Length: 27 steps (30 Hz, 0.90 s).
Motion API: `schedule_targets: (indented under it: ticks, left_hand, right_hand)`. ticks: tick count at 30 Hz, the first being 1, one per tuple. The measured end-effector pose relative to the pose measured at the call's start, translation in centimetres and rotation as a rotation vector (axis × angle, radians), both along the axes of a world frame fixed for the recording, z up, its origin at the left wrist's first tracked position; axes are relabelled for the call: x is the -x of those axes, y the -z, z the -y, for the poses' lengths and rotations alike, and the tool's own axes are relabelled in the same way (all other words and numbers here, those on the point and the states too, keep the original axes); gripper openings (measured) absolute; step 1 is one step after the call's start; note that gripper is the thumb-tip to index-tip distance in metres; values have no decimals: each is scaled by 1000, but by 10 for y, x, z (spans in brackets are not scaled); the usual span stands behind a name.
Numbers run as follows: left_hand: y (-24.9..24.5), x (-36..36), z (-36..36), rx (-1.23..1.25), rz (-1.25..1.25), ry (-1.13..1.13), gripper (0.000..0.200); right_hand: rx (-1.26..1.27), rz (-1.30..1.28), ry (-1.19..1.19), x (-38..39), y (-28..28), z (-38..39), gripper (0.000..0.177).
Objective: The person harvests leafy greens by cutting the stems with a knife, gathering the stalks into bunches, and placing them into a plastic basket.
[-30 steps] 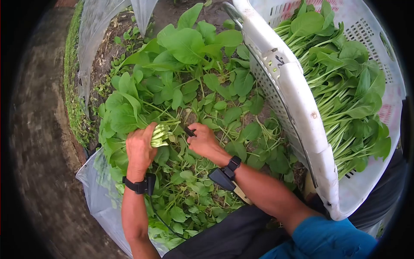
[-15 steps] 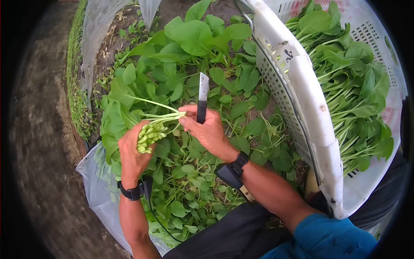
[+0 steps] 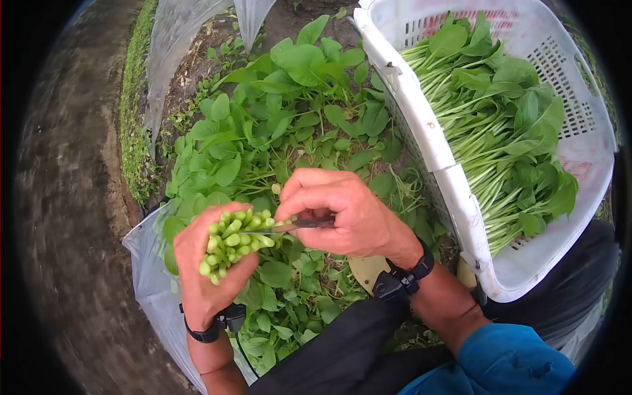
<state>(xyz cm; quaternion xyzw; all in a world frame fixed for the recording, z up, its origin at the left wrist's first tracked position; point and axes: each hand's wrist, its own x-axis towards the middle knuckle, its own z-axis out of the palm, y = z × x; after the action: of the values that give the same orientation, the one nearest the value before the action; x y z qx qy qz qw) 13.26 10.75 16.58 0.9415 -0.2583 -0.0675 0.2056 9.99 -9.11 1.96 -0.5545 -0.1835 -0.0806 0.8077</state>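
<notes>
A bunch of leafy greens [image 3: 232, 238] is wrapped in my left hand [image 3: 197, 260], its pale cut stem ends pointing up toward me. My right hand [image 3: 345, 210] is closed round the dark handle of a knife [image 3: 280, 228]. The blade lies across the stem ends, its tip over the middle of the bunch. Most of the knife's handle is hidden by my fingers. Leaves of the held bunch blend with the growing greens [image 3: 224, 164] behind my left hand.
At the right, a white plastic crate [image 3: 442, 148] holds a heap of cut greens [image 3: 507, 125] with long stems. Clear plastic sheeting [image 3: 155, 263] edges the bed on the left, beside a dirt path [image 3: 72, 197]. My dark-trousered leg [image 3: 329, 355] is at the bottom.
The loose stems between my hands have joined the bunch in my left hand. My right hand has turned the knife from upright to level, across the stem ends. The crate shows more fully.
</notes>
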Motion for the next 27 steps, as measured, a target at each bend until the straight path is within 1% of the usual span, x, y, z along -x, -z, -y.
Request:
schedule_targets:
  ticks: [1, 2, 4, 5, 6, 8, 9, 11, 12, 13, 14, 15, 16, 17, 18, 19, 20, 22, 23, 24, 25, 26, 27]
  left_hand:
    - [5, -2, -1, 82, -145, -42, 42]
    - [11, 1, -3, 81, -145, -43, 42]
    - [20, 6, -4, 300, -483, -297, 38]
    - [21, 3, -8, 219, -597, -287, 44]
    - [25, 6, -10, 221, -597, -291, 44]
    - [39, 12, -17, 359, -769, -463, 51]
    - [47, 13, -21, 431, -843, -512, 56]
    - [63, 16, -25, 471, -879, -524, 56]
    - [71, 18, -26, 513, -916, -532, 55]
    - [79, 22, -25, 527, -858, -502, 51]
    - [88, 25, -25, 528, -853, -499, 51]
    - [98, 29, -27, 463, -766, -502, 47]
    - [104, 30, -28, 397, -679, -504, 42]
    - [107, 29, -29, 372, -649, -505, 34]
    - [105, 25, -32, 370, -651, -505, 34]
    - [101, 19, -39, 242, -631, -485, 32]
    - [97, 12, -47, 115, -611, -464, 30]
    - [93, 0, -58, 31, -375, -387, 32]
    - [82, -9, -54, -83, -281, -344, 33]
    - [73, -19, -46, -196, -189, -298, 34]
    - [73, -29, -40, -200, -197, -298, 34]
    - [74, -41, -35, -242, -231, -249, 36]
    - [77, -53, -30, -285, -264, -201, 38]
  right_hand:
    - [-48, -13, 11, 2, -1, -1, 19]
    - [-48, -13, 11, 6, -2, -3, 19]
    - [-179, -203, -34, 10, 0, -8, 18]
    - [-199, -237, -35, 10, 3, -14, 16]
    - [-198, -238, -39, 13, 5, -17, 16]
    - [-181, -419, -65, 15, 8, -23, 14]
    - [-182, -421, -69, 17, 11, -28, 14]
    - [-208, -521, -18, 19, 19, -41, 14]
    - [-208, -521, -19, 22, 22, -48, 14]
    - [-246, -582, 28, 26, 25, -57, 15]
    - [-283, -640, 78, 29, 30, -65, 16]
    - [-268, -641, 129, 32, 37, -74, 17]
    - [-270, -638, 131, 33, 49, -83, 17]
    - [-322, -670, 64, 33, 54, -87, 20]
    - [-374, -702, -5, 33, 60, -90, 24]
    - [-446, -762, -157, 32, 70, -86, 31]
    - [-448, -767, -159, 25, 78, -81, 31]
    - [243, -745, -92, 10, 104, -80, 35]
    - [451, -606, 187, 7, 114, -86, 37]
    - [449, -614, 184, -2, 115, -88, 37]
    - [353, -522, 321, -15, 117, -93, 38]
    - [255, -426, 455, -27, 117, -99, 39]
    - [253, -432, 451, -37, 118, -108, 39]
